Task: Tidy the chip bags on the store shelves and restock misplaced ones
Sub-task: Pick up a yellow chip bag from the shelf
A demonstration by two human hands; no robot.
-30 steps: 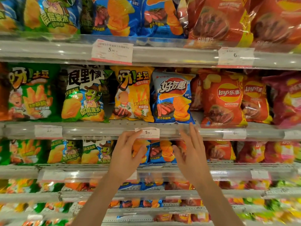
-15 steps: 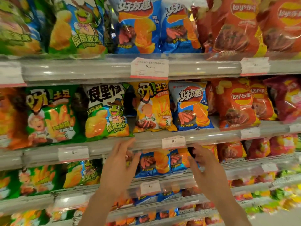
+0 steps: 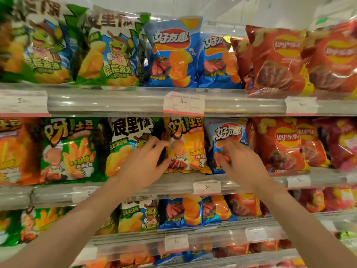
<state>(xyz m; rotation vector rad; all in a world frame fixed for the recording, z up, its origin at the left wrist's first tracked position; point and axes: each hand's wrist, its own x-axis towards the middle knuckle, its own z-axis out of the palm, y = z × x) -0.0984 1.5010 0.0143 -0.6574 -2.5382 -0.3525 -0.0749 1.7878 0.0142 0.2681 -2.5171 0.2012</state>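
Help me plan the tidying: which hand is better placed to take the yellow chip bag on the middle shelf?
Probably the left hand: its fingers already reach the yellow bag, while the right hand is over the blue bag.

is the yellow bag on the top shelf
No, the yellow bag stands on the middle shelf, between both hands.

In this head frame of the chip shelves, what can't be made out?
- Whether the left hand or right hand touches a bag: head view, hands cover the contact.
- Lower front of the blue bag: behind the right hand.
- Price tag small print: too small.
- Green bags top left: motion-blurred.
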